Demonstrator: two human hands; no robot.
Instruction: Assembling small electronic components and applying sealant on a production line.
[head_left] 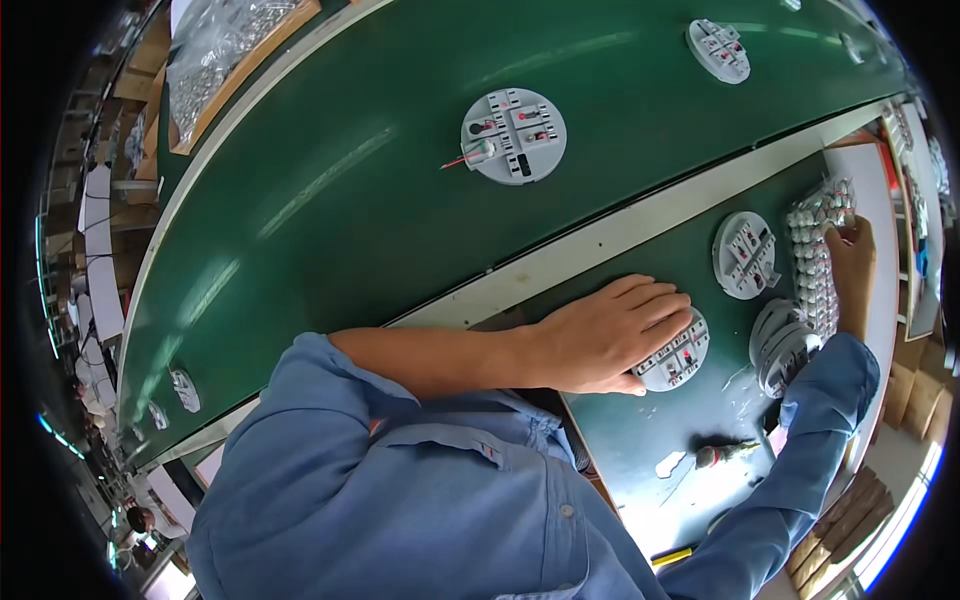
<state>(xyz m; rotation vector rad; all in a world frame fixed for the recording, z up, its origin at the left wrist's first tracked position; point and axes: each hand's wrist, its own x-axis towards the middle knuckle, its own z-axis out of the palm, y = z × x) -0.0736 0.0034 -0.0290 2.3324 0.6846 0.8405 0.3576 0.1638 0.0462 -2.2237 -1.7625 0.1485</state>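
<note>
On the green work surface, my left hand lies over the left part of a round grey plastic disc with rows of terminal blocks. Its fingers reach across the upper edge and its thumb is at the lower edge, holding the disc. At the far right, my right hand has its fingers bent together at a pack of small white rounded parts. What the fingertips grip is too small to name. A similar disc lies left of the pack, and a leaning stack of discs stands below it.
Beyond a pale metal rail runs a green belt carrying a disc with a red-wired part and another disc. A dark-handled tool and a yellow object lie nearer me. Bagged metal pieces fill a box at far left.
</note>
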